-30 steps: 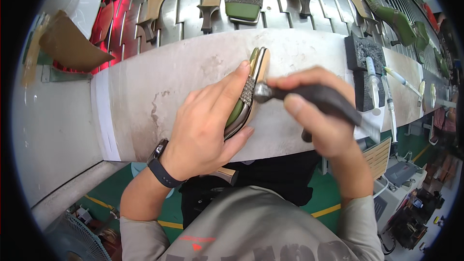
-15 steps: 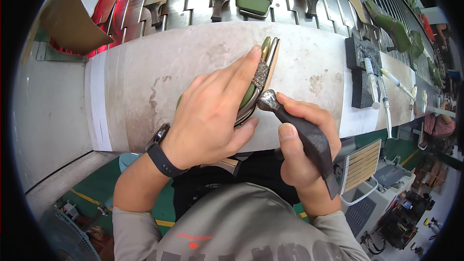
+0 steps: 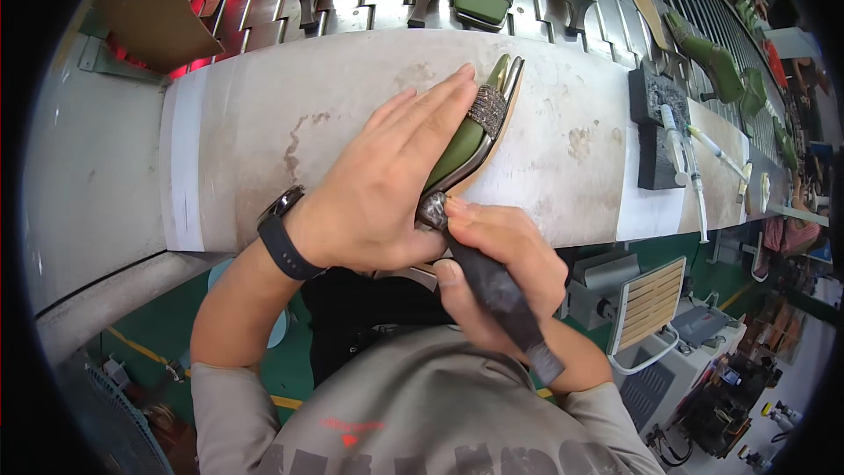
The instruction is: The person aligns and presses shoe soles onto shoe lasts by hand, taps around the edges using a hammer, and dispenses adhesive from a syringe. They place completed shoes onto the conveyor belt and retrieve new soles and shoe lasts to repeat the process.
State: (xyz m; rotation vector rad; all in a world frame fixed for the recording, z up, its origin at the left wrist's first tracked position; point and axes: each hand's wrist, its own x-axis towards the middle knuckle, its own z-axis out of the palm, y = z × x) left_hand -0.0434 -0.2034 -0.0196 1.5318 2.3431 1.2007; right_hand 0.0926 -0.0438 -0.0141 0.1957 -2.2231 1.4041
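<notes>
A sandal (image 3: 457, 154) on a green last lies tilted on the white worktop, its tan sole turned to the right. A glittery dark strap crosses it near the toe. My left hand (image 3: 378, 185) lies over it from the left and holds it, fingers along the upper, covering much of the rear part. In my right hand (image 3: 514, 255) is a hammer (image 3: 492, 290) with a rounded metal head and a dark wrapped handle. The head rests against or very close to the sole's edge, right beside my left thumb; contact itself cannot be made out.
Beyond the worktop (image 3: 255, 105) runs a metal slat conveyor (image 3: 374, 0) carrying several sandals and green lasts. On the right lie black foam blocks (image 3: 659, 154) and syringes (image 3: 675, 145). A brown curved sheet (image 3: 149, 13) stands at the far left.
The hammer head has moved left and nearer to me along the sole's edge, toward the heel. My left hand has shifted slightly down the sandal, baring more of the strap and upper.
</notes>
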